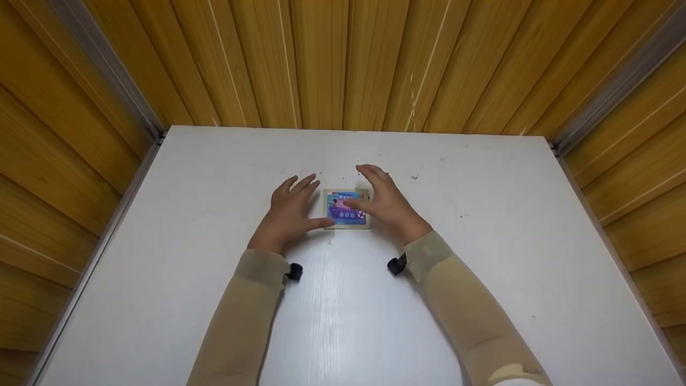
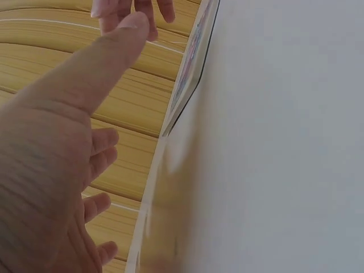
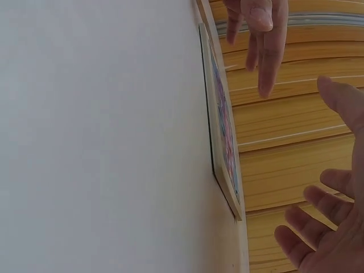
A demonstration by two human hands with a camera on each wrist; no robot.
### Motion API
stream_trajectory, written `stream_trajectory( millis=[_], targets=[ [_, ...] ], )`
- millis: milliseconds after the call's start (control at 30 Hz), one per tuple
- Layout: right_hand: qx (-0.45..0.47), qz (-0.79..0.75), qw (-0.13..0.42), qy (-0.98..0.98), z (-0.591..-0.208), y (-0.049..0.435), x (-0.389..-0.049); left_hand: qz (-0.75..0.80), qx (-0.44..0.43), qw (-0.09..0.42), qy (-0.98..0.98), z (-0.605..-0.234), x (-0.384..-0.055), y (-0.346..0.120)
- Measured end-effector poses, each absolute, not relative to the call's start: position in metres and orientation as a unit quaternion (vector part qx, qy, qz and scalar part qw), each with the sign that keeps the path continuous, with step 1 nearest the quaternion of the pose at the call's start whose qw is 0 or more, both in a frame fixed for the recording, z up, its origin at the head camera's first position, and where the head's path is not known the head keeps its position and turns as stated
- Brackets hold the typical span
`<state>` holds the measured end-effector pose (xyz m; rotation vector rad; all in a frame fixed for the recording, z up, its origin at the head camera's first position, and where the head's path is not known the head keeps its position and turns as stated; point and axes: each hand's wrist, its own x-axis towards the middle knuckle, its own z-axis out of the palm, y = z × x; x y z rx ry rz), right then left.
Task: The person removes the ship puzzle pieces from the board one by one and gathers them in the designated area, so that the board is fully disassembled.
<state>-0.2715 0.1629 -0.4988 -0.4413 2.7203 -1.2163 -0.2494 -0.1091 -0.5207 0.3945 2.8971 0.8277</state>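
Observation:
A small square wooden-framed picture puzzle [image 1: 347, 220] lies flat on the white table, showing a purple and pink boat on blue. My left hand [image 1: 292, 209] hovers at its left side, fingers spread and the thumb over its lower left corner. On the other side my right hand [image 1: 391, 206] is held with fingers apart, its thumb overlapping the picture in the head view. Both wrist views show the puzzle [image 2: 190, 62] edge-on against the tabletop, with the fingers of each hand [image 3: 335, 227] raised above it. Neither hand holds anything.
The white table [image 1: 509, 241] has small dark marks [image 1: 415, 177] near its back. Yellow wood-look panels [image 1: 321, 64] rise behind it and along both sides, with metal posts [image 1: 107, 59] at the corners. Black wrist cameras [image 1: 294, 271] sit at both cuffs.

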Motion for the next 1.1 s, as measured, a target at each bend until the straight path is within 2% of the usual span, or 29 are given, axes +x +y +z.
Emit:
stream_trajectory(
  millis=[367, 633, 1100],
  targets=[
    [-0.162, -0.398, 0.098, 0.898, -0.506, 0.15, -0.275, 0.254, 0.174, 0.049, 0.95, -0.532, -0.252, -0.108],
    [-0.202, -0.386, 0.083, 0.896, -0.513, 0.141, -0.279, 0.261, 0.177, 0.057, 0.947, -0.535, -0.254, -0.11],
    [-0.198, -0.34, 0.082, 0.916, -0.518, 0.134, -0.286, 0.259, 0.175, 0.063, 0.948, -0.537, -0.254, -0.111]
  ],
)
